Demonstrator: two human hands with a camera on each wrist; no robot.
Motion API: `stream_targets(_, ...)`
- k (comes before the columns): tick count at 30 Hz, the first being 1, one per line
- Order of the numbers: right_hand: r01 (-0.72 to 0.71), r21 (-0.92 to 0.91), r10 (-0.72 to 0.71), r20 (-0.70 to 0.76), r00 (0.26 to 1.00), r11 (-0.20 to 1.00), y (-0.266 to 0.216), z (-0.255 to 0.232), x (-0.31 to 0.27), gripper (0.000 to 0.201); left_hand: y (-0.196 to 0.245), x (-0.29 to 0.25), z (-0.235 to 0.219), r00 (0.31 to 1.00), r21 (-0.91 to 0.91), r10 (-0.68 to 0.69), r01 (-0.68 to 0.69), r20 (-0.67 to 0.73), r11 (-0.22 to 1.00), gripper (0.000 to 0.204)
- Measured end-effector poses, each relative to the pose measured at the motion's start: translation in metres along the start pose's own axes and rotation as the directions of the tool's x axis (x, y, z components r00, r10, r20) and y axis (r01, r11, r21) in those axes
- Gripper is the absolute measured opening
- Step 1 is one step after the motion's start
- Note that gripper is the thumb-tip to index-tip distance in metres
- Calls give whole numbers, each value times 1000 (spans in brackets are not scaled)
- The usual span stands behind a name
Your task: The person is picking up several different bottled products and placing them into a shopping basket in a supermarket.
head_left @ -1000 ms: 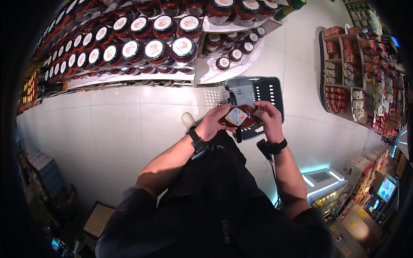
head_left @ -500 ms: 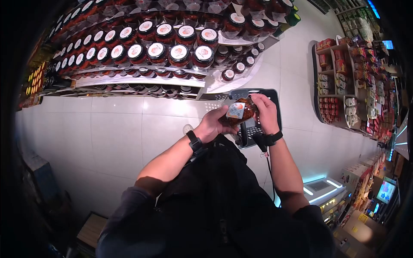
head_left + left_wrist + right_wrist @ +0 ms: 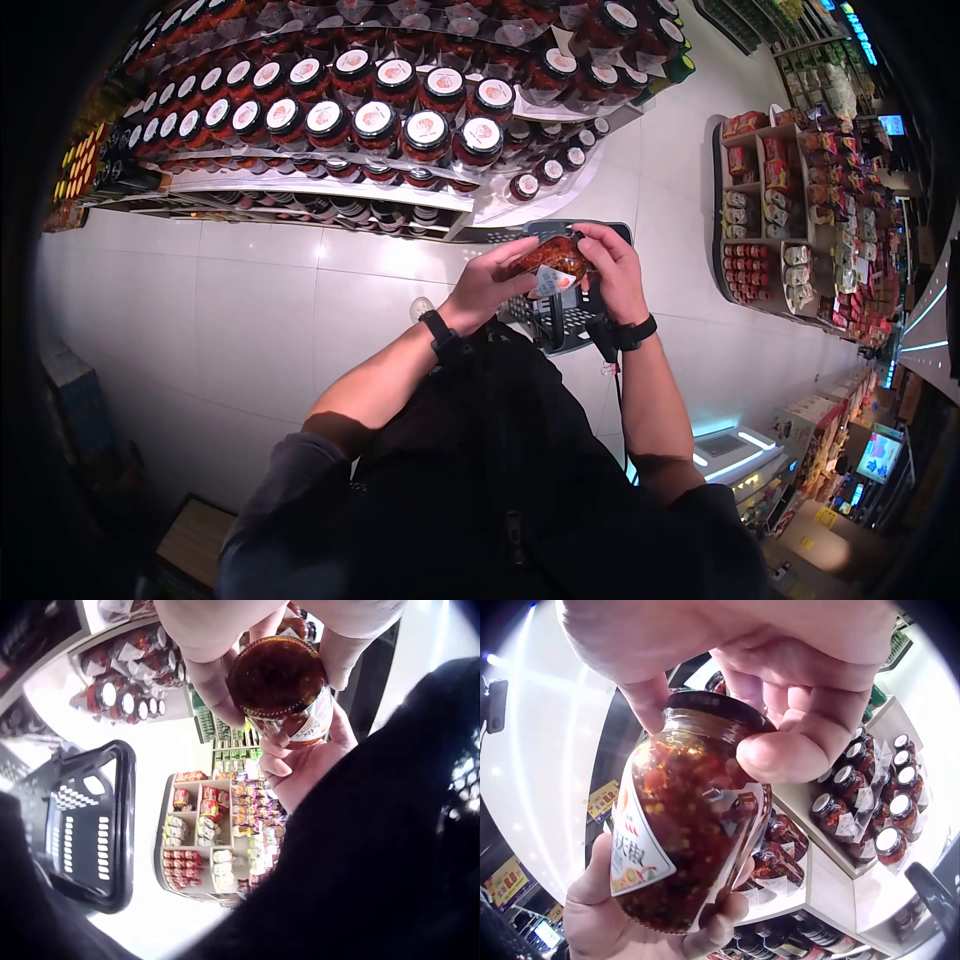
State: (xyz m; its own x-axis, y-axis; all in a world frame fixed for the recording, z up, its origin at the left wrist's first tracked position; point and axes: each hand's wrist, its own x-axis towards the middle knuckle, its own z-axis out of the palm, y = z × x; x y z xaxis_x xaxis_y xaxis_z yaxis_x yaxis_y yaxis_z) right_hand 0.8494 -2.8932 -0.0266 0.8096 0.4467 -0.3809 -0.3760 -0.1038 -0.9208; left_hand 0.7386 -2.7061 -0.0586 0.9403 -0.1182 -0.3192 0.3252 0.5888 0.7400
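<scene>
Both hands hold a glass jar of red chili sauce [image 3: 697,817] with a white diamond label and a black lid [image 3: 718,709]. My left hand [image 3: 485,288] grips the jar round its bottom end, and the base [image 3: 276,675] faces the left wrist camera. At the lid end, the fingers and thumb of my right hand [image 3: 615,275] curl round the lid and neck. The jar lies tilted on its side in the head view, its label turned toward my body. Below the hands stands a dark shopping basket [image 3: 120,825], partly covered by them in the head view.
Shelves [image 3: 330,185] packed with similar jars with white-topped lids run along the far left. At the right stands a rounded display rack [image 3: 725,240] of red and white packets. Pale tiled floor [image 3: 250,310] lies between, and a shoe [image 3: 421,307] shows beside the left wrist.
The jar has been turned in the hands, so its label has rolled toward my body. My right hand has moved onto the lid end. The head view has shifted, showing more of the shelves.
</scene>
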Motion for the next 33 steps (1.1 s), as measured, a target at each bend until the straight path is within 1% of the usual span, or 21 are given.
stream_targets(1,-35,-43,35,15,999,998,0,-1,-2,26,-2,-1,-2,996,158,83,-85,16,984,59)
stream_targets(2,-51,-57,53,28,998,997,-2,-1,-3,28,1,-2,0,997,158,79,-79,8,984,71)
stream_targets(3,-52,-66,54,31,998,997,-2,-2,-4,28,3,-3,3,996,151,85,-85,6,985,71)
stream_targets(4,-15,-75,20,63,998,997,0,-3,-6,28,6,-5,4,979,368,203,-195,17,909,73)
stream_targets(5,21,-84,-13,95,995,996,4,-4,-6,29,11,-8,7,949,564,312,-286,53,775,76)
stream_targets(6,60,-77,-49,144,988,995,10,-9,-4,33,17,-10,7,943,684,325,-281,68,673,80)
stream_targets(7,60,-84,-47,149,988,995,15,-13,-5,33,16,-11,7,942,681,329,-282,64,676,80)
stream_targets(9,69,4,-68,194,979,998,8,-8,-13,38,14,-15,6,891,797,435,-354,128,489,80)
stream_targets(11,49,24,-53,185,981,998,5,-4,-19,42,7,-17,5,883,793,456,-356,113,494,78)
stream_targets(13,93,24,-95,192,977,995,7,-2,-20,44,1,-16,1,872,788,479,-364,101,496,77)
stream_targets(15,71,-23,-66,174,983,997,19,-4,-18,44,-1,-16,-4,934,795,356,-234,24,560,74)
stream_targets(16,48,-67,-37,152,988,997,24,-5,-17,45,-2,-18,-6,933,793,360,-236,23,561,74)
stream_targets(18,23,-93,-6,180,984,995,22,-2,-17,45,-4,-23,-11,969,711,248,-162,-17,684,73)
stream_targets(19,-2,-116,26,205,978,993,21,-1,-17,45,-10,-23,-18,968,709,252,-165,-19,685,73)
stream_targets(21,-6,-114,32,227,973,993,12,8,-16,47,-18,-23,-32,993,447,121,-99,-19,889,75)
stream_targets(25,105,-319,-9,288,958,942,20,8,13,46,-24,-24,-43,996,407,84,-67,-25,911,73)
stream_targets(27,132,-438,-16,258,966,889,24,10,36,48,-36,-22,-58,988,491,113,-45,-109,870,71)
stream_targets(28,183,-597,-70,208,976,781,23,11,46,52,-49,-21,-73,980,477,104,-9,-172,879,62)
stream_targets(29,229,-661,-119,207,971,714,19,15,59,54,-51,-26,-84,979,479,103,-7,-174,878,62)
stream_targets(31,365,-751,-268,255,929,550,33,19,91,53,-49,-48,-108,953,573,0,182,-303,799,52)
stream_targets(33,343,-807,-252,248,935,480,48,26,121,52,-68,-76,-149,898,568,-51,319,-436,758,44)
